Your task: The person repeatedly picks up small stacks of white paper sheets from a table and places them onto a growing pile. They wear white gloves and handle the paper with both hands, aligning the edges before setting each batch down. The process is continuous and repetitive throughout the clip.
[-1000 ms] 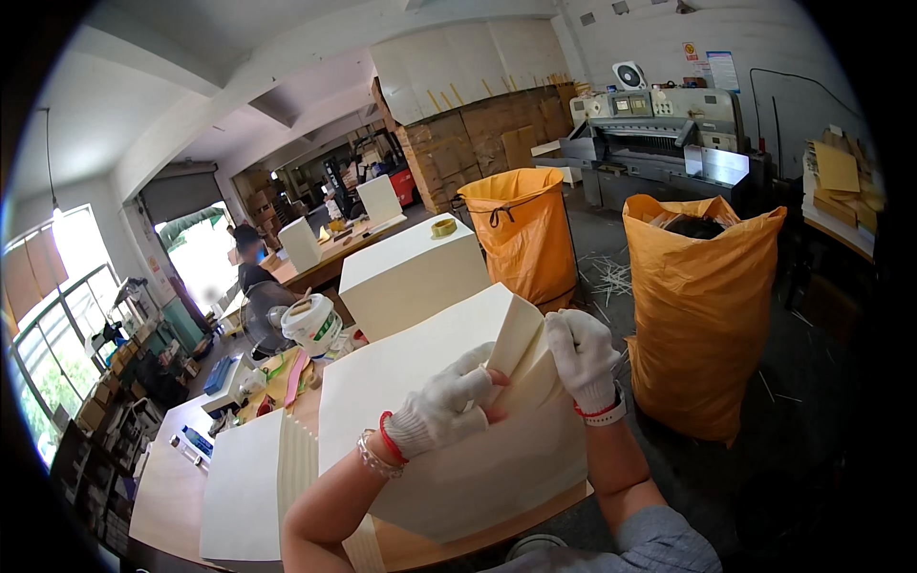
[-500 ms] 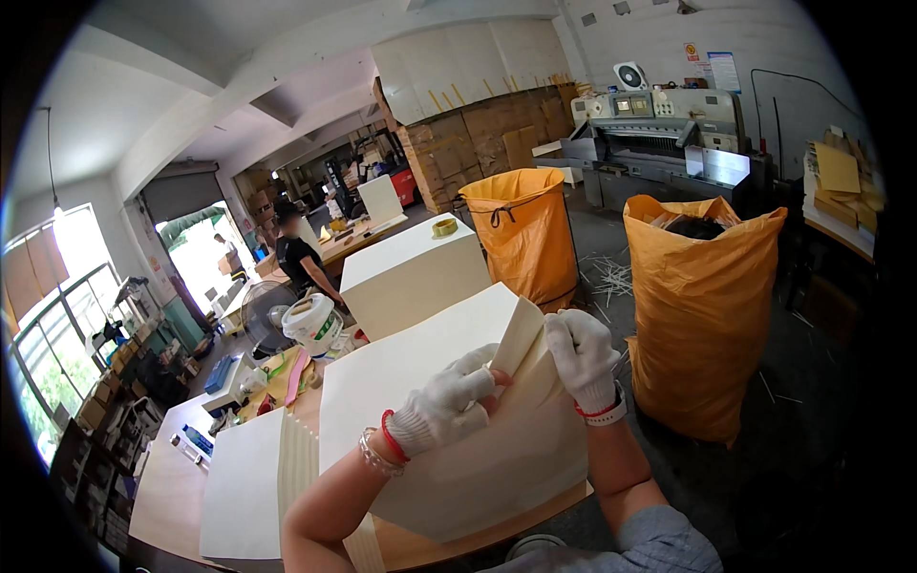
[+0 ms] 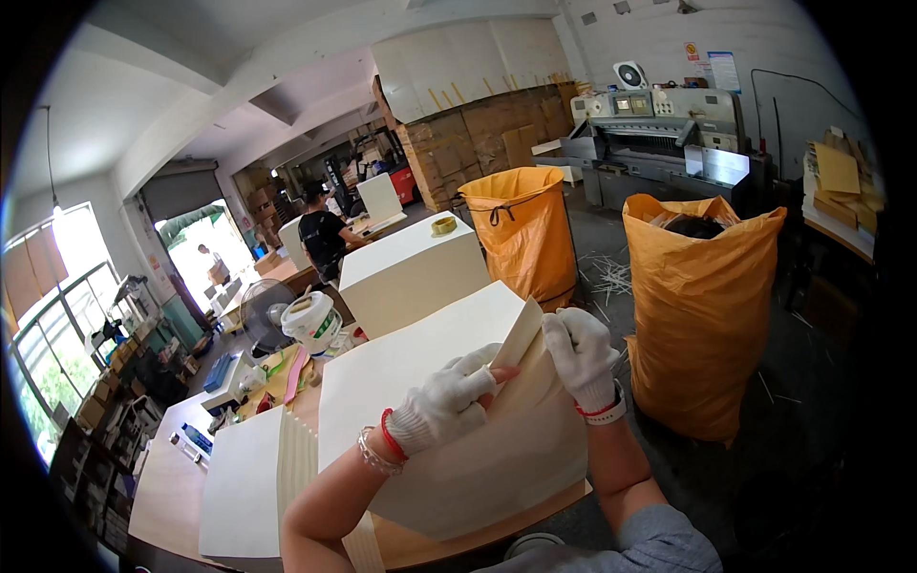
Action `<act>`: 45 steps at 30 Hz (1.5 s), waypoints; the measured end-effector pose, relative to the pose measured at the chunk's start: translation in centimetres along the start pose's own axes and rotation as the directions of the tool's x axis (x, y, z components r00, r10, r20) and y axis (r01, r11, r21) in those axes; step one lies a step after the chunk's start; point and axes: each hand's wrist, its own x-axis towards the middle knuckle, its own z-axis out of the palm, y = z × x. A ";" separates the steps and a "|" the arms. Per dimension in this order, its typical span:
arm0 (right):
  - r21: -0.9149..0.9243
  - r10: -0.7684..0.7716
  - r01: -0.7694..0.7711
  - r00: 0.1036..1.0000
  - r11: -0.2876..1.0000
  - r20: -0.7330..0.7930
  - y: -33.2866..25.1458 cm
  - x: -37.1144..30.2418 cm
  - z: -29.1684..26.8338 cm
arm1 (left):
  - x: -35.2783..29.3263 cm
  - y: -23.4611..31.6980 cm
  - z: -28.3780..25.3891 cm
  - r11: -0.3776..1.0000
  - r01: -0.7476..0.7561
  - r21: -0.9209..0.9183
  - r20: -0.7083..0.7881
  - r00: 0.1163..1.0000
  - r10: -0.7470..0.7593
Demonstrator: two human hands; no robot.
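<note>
A tall stack of large cream paper sheets [image 3: 396, 358] stands on the table in front of me. Along its right end, a thick bunch of sheet edges [image 3: 519, 334] is bent upward. My left hand [image 3: 447, 406], in a white knit glove with bare fingertips, lies across the stack and grips the near part of this bunch between thumb and fingers. Gloved as well, my right hand [image 3: 581, 355] is closed at the stack's right corner, fingers curled against the sheet edges. What exactly sits inside its pinch is hidden.
Left of me lies another paper stack [image 3: 244, 487]; behind stands a taller block of sheets [image 3: 411, 272] topped by a tape roll [image 3: 443, 225]. A white bucket [image 3: 310, 323] is on the table. Two orange sacks [image 3: 525, 234] stand at right. A person [image 3: 323, 234] works beyond.
My hands stay almost in place, with the right shifted very slightly left and up. In the background, the person at the far table has turned away and moved slightly right.
</note>
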 end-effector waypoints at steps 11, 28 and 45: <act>-0.030 0.028 -0.029 0.999 0.999 -0.031 0.2 -0.8 0.3 | -0.2 0.2 0.3 1.000 -0.006 0.012 -0.103 0.995 0.008; -0.010 -0.030 0.029 0.996 1.000 -0.082 0.2 -0.2 0.3 | -0.3 0.3 0.3 0.997 -0.025 0.079 -0.105 0.994 0.033; 0.207 0.295 -0.284 0.955 0.936 -0.025 -1.0 0.4 0.0 | -0.2 0.3 0.2 0.997 0.065 -0.035 -0.059 0.996 -0.067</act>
